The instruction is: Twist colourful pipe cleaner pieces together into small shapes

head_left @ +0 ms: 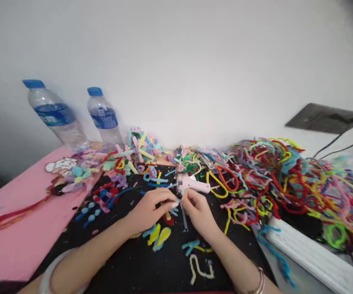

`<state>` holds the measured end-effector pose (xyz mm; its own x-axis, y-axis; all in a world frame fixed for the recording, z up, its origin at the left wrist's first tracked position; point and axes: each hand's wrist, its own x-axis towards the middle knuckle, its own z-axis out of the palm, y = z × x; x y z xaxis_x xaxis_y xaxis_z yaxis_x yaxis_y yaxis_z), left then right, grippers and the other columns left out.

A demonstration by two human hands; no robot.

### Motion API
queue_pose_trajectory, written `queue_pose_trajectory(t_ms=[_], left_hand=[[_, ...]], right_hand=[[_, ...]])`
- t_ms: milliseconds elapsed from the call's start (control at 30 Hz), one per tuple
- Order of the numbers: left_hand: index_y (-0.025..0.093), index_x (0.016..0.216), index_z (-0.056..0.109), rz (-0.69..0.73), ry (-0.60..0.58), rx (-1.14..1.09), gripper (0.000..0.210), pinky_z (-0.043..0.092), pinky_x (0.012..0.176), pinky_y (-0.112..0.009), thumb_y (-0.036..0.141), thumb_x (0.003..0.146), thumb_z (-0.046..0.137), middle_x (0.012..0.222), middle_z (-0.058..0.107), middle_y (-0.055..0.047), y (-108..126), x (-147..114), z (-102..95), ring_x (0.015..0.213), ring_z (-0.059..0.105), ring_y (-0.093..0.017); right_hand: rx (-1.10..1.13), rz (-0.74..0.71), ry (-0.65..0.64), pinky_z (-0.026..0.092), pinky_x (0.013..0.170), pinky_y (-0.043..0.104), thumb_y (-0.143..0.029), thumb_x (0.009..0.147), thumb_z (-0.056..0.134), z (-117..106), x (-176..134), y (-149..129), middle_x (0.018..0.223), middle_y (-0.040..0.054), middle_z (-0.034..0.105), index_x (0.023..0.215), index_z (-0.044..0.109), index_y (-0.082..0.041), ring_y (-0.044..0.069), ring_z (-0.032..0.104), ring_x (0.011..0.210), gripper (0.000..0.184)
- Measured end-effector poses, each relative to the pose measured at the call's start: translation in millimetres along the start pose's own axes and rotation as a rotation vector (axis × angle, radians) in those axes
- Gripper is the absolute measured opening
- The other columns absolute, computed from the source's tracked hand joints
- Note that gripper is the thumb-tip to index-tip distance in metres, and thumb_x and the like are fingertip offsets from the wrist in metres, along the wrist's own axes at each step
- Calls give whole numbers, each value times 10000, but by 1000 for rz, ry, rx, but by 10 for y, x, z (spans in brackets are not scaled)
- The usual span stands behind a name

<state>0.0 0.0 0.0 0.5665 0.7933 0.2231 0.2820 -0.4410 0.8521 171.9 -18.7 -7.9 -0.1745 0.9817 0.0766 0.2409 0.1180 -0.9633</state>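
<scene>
My left hand (pixel 150 209) comes in from the left, its thumb and index finger pinched at a small pale blue piece (pixel 176 203). My right hand (pixel 199 212) meets it from the other side, fingertips closed near a small black bit (pixel 179 196); whatever it grips is mostly hidden. Just beyond the fingertips lies a pale pink hot glue gun (pixel 196 184). A blue pipe cleaner length (pixel 184 220) shows between the hands. Yellow and blue fuzzy pieces (pixel 163 237) rest on the black mat (pixel 118 261) near my left wrist.
Large heaps of coloured pipe cleaners (pixel 265 171) fill the back and right. Two water bottles (pixel 103 116) stand by the wall at left, beside a pink board (pixel 17 241). A white power strip (pixel 314 257) sits at right, below a wall socket (pixel 323 118) with cables.
</scene>
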Motion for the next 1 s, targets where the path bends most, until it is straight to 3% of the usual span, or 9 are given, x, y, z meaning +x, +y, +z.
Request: queue_pose_trajectory(t_ms=[100, 200, 400, 567, 800, 1000], left_hand=[[160, 770, 646, -6, 1, 9, 161, 401, 727, -240, 207, 844, 511, 819, 586, -32, 15, 21, -13, 774, 537, -142], [158, 771, 644, -104, 47, -83, 171, 410, 679, -233, 233, 846, 509, 748, 596, -18, 4, 22, -3, 716, 545, -138], [148, 828, 620, -282, 118, -369, 160, 460, 690, -251, 281, 825, 533, 728, 621, -15, -46, 0, 37, 716, 595, -159], [147, 852, 623, -291, 148, -405, 164, 463, 685, -259, 287, 810, 549, 733, 616, -17, -51, 4, 40, 704, 586, -157], [157, 865, 589, -269, 192, -447, 137, 430, 658, -234, 268, 785, 584, 746, 561, -1, -63, 11, 34, 691, 532, -132], [162, 783, 531, -232, 124, -513, 150, 413, 649, -236, 305, 813, 560, 700, 518, 14, -78, 21, 32, 675, 509, -126]], right_hand=[[58, -2, 40, 237, 466, 217, -323, 845, 460, -8, 11, 3, 548, -67, 331, 601, 383, -192, 82, 285, 498, 288], [141, -15, 68, 285, 476, 213, -342, 828, 499, -10, 18, 0, 610, -54, 424, 712, 461, -191, 85, 357, 512, 195], [195, -7, -1, 370, 541, 217, -175, 747, 589, 20, 8, 21, 724, -26, 564, 903, 460, -214, 108, 504, 612, 206], [247, 3, -15, 401, 521, 213, -131, 771, 523, 16, 9, 35, 714, -24, 570, 935, 470, -213, 107, 526, 598, 191], [171, -44, 63, 425, 542, 221, -151, 792, 507, 3, -7, 31, 705, -20, 575, 904, 505, -208, 105, 528, 577, 126], [65, -64, 4, 396, 532, 209, -139, 793, 488, 1, 2, -9, 689, -18, 566, 845, 560, -194, 102, 500, 571, 104]])
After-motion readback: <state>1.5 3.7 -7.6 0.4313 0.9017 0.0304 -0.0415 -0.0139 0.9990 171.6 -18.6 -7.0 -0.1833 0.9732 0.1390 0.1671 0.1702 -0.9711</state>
